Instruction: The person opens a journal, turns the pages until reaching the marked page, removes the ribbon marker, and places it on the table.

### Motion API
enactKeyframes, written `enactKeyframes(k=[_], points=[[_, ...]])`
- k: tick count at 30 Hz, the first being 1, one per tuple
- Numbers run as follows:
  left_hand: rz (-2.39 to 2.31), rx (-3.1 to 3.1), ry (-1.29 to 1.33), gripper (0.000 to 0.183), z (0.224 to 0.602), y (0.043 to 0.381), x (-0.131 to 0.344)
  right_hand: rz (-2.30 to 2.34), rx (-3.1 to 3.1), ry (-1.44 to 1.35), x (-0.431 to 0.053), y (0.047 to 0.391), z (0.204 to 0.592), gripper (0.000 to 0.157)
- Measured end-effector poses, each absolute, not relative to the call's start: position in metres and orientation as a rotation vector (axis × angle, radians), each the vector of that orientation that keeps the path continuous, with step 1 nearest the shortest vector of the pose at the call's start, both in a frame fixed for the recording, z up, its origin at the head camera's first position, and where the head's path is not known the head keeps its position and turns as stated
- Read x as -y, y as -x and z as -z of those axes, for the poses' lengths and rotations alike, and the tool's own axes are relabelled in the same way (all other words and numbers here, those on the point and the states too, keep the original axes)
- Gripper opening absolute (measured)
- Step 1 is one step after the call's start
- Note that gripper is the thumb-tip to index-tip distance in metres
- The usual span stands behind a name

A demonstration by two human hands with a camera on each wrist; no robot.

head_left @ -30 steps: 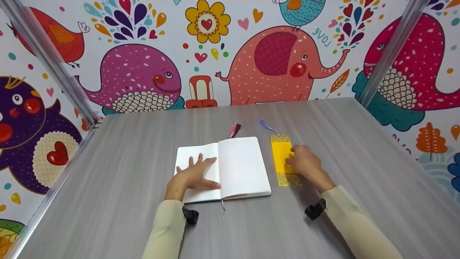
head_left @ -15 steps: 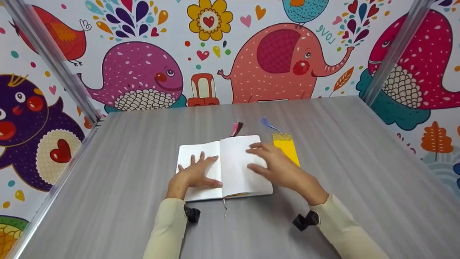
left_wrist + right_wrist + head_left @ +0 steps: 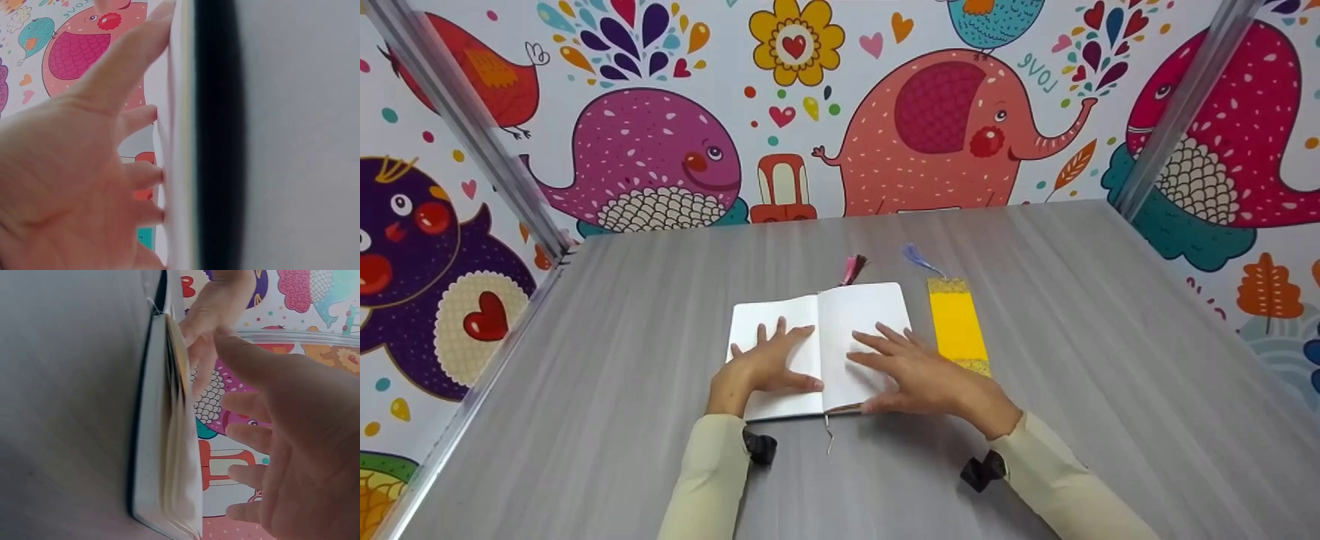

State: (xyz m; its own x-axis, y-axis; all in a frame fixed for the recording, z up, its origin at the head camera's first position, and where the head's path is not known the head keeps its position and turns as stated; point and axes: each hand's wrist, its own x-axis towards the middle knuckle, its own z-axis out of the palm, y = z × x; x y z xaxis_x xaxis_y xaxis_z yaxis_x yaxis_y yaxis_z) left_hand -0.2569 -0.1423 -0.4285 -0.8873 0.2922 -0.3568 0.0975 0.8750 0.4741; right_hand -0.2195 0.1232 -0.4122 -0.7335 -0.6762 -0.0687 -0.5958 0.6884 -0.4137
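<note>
An open notebook (image 3: 851, 315) with blank white pages lies on the table. My left hand (image 3: 769, 365) rests on its left page, fingers spread and fingertips pressing the paper, as the left wrist view also shows. Over the right page is my right hand (image 3: 919, 375), fingers spread and holding nothing; in the right wrist view its fingertips (image 3: 239, 433) stand a little off the page. Between the notebook's leaves an orange-yellow edge (image 3: 179, 354) shows. A pink and dark tassel (image 3: 853, 268) sticks out past the notebook's top edge. A yellow bookmark (image 3: 958, 322) with glittery ends lies right of the notebook.
The bookmark's blue tassel (image 3: 919, 257) points toward the back wall. A thin ribbon (image 3: 829, 435) hangs out below the notebook's spine. The grey table (image 3: 607, 360) meets cartoon-printed walls and metal posts (image 3: 1185, 112) at the corners.
My right hand has left the yellow bookmark, moving left to above the right page with its fingers spreading. The bookmark stays on the table. My left hand keeps its place.
</note>
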Motion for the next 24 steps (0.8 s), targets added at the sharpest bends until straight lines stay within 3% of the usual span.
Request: enactKeyframes(k=[6, 24], points=[[-0.636, -2.619, -0.288, 0.098, 0.428, 0.256, 0.142, 0.471, -2.658, 1.007, -0.120, 0.220, 0.422, 0.079], [-0.638, -2.626, -0.285, 0.096, 0.428, 0.255, 0.141, 0.441, -2.636, 1.054, -0.124, 0.226, 0.428, 0.066]])
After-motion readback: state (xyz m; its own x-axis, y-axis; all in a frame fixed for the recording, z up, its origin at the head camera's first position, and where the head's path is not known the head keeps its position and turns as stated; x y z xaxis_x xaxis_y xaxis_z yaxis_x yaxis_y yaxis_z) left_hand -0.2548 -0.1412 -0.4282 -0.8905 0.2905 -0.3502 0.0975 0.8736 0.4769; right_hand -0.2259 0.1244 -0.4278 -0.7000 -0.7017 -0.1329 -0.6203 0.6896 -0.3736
